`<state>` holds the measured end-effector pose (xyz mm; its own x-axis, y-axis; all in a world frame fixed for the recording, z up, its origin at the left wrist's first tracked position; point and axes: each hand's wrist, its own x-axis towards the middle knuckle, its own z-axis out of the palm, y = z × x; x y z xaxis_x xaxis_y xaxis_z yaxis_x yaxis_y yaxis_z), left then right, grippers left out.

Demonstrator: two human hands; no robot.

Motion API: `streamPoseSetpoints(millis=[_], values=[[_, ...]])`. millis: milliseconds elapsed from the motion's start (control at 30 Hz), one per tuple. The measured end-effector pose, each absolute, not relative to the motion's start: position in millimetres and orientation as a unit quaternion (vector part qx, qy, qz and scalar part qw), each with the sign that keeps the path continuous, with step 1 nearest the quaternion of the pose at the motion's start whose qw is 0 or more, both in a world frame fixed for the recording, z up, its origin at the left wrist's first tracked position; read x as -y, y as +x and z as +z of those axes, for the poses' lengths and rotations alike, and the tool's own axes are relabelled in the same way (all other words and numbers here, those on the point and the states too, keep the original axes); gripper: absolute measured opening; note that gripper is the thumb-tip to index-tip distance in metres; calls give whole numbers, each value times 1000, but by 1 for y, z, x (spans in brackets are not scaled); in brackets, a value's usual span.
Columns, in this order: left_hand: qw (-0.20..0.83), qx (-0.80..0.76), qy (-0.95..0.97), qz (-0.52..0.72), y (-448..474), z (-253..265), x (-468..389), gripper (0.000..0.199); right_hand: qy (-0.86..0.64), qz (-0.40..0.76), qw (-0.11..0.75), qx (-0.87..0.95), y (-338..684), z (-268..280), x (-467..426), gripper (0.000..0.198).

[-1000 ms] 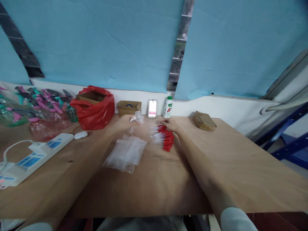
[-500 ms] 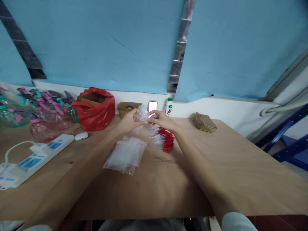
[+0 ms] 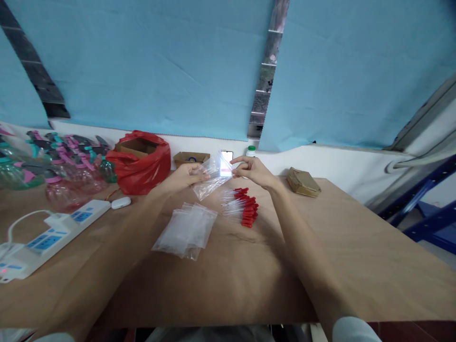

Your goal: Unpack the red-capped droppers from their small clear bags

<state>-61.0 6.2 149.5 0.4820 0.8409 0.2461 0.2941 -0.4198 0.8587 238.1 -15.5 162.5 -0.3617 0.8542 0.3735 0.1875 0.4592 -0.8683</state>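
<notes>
Two hands [image 3: 185, 176] [image 3: 257, 172] with fingertip grips on one clear bag [image 3: 209, 185], phone screen [image 3: 227, 158] illegible

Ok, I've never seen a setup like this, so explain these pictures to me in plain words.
There is no machine here: these are a person's own two bare hands. Every picture comes from one camera worn on that person's head, looking forward and down.

The left hand holds a clear plastic bag. The right hand is at the bag's other side; whether it grips the bag is hard to tell.

On the wooden table, nearer the camera, lie a pile of clear bags and, to its right, a row of thin clear pieces with red ends. Behind the hands are a lit phone and a green-capped bottle. A power strip lies at far left.
</notes>
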Motion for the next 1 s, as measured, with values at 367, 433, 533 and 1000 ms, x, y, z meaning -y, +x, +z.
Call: streamPoseSetpoints(millis=[367, 433, 533, 1000], values=[[376, -310, 819, 303, -59, 158, 6, 41, -358, 407, 415, 731, 229, 168, 26, 39], [371, -302, 827, 296, -58, 157, 7, 39, -351, 406, 449, 715, 222, 165, 24, 37], [375, -300, 826, 294, -59, 156, 6, 38, -353, 398, 484, 695, 217, 160, 17, 36], [404, -357, 781, 317, -70, 163, 2, 44, -338, 367, 592, 633, 225, 163, 12, 36]])
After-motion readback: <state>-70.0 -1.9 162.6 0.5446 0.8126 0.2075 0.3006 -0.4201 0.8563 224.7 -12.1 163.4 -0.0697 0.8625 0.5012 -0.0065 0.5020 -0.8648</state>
